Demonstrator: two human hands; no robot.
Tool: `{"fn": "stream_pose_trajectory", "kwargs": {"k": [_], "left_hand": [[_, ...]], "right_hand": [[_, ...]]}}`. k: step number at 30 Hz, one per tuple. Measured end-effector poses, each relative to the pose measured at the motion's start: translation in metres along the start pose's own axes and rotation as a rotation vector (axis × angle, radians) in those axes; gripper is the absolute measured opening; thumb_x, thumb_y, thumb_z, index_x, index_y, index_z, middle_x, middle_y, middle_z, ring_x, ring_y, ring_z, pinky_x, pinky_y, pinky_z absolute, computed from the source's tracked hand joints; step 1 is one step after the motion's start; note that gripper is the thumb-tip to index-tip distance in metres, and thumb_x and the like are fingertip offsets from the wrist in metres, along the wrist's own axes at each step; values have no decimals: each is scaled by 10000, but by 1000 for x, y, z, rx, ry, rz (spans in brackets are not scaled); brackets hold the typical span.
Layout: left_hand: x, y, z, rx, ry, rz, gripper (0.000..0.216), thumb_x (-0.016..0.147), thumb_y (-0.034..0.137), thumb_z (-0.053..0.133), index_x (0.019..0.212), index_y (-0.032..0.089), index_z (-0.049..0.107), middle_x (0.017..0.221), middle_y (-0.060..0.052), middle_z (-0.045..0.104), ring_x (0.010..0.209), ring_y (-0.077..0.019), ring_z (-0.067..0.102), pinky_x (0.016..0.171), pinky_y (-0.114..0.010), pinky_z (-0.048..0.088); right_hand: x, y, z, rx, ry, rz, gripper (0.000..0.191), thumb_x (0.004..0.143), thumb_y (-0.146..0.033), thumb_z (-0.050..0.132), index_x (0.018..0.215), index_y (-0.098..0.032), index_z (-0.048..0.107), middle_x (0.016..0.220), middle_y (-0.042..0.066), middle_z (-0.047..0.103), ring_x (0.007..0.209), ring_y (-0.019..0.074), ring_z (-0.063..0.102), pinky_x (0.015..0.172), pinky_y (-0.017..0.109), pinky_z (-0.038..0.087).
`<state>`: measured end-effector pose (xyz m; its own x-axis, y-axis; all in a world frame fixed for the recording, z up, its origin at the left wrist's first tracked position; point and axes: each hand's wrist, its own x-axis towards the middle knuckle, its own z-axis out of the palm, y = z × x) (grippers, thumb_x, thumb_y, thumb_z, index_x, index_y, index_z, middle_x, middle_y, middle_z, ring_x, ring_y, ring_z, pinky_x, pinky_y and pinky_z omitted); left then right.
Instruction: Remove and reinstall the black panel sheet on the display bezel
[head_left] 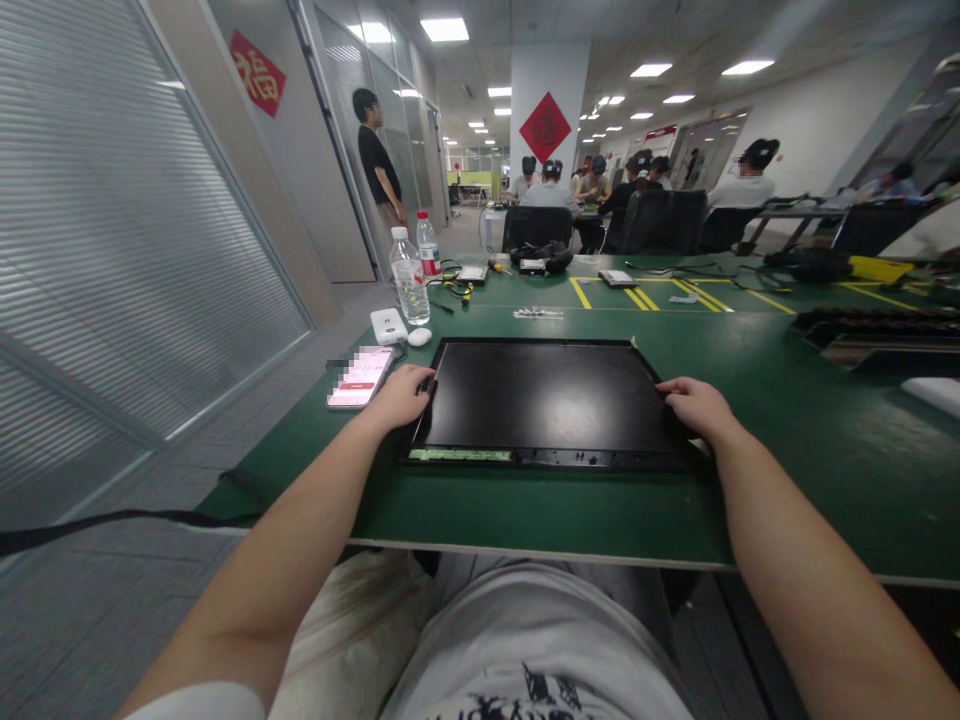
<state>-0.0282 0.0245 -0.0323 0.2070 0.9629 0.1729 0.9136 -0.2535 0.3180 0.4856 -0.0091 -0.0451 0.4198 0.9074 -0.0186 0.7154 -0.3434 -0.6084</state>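
Observation:
A flat black display panel (pixel 544 395) lies on the green table (pixel 525 510) right in front of me, with a green circuit strip along its near edge. My left hand (pixel 401 397) grips the panel's left edge, fingers curled round it. My right hand (pixel 697 405) holds the panel's right edge, fingers curled over the rim.
A phone (pixel 361 376) with a lit screen lies left of the panel, beside a white box (pixel 388 325) and two water bottles (pixel 411 275). Tools, cables and trays (pixel 877 330) lie farther back and right. Several seated people work at distant tables; one person stands by the glass wall.

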Motion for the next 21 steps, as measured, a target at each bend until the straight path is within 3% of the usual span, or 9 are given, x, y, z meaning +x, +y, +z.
{"fn": "stream_pose_trajectory", "kwargs": {"k": [6,12,16,19,21], "left_hand": [[2,-3,2,80,-48,-45,617,839,243,518,1424,81,628,1489,-214,613,1439,-366,537,1234,-462,384],[5,-8,6,34,-54,-3,639,829,255,498,1418,48,633,1585,-232,535,1509,-367,462,1267,-456,339],[5,-6,7,35,-65,-35,631,850,259,474,1400,5,647,1598,-256,513,1510,-360,465,1269,-417,336],[6,-6,8,38,-66,-19,607,880,243,448,1398,0,651,1578,-259,535,1509,-356,470,1269,-443,337],[8,-7,10,39,-58,-20,589,877,233,457,1391,37,666,1563,-222,568,1496,-349,488,1265,-452,347]], "right_hand": [[-1,7,-2,163,78,-42,329,684,-275,633,944,-221,826,872,71,766,759,241,667,737,368,542],[7,15,-1,566,156,-39,322,653,-326,640,915,-183,763,724,64,692,515,136,491,492,281,410],[10,17,1,445,166,-19,290,636,-306,636,876,-193,754,743,61,716,573,153,545,563,295,454],[11,20,5,342,227,-69,269,632,-310,641,846,-205,766,829,66,760,748,200,648,684,310,499],[11,23,8,363,223,-82,288,630,-331,639,852,-207,774,828,58,765,776,220,670,712,325,512]]}}
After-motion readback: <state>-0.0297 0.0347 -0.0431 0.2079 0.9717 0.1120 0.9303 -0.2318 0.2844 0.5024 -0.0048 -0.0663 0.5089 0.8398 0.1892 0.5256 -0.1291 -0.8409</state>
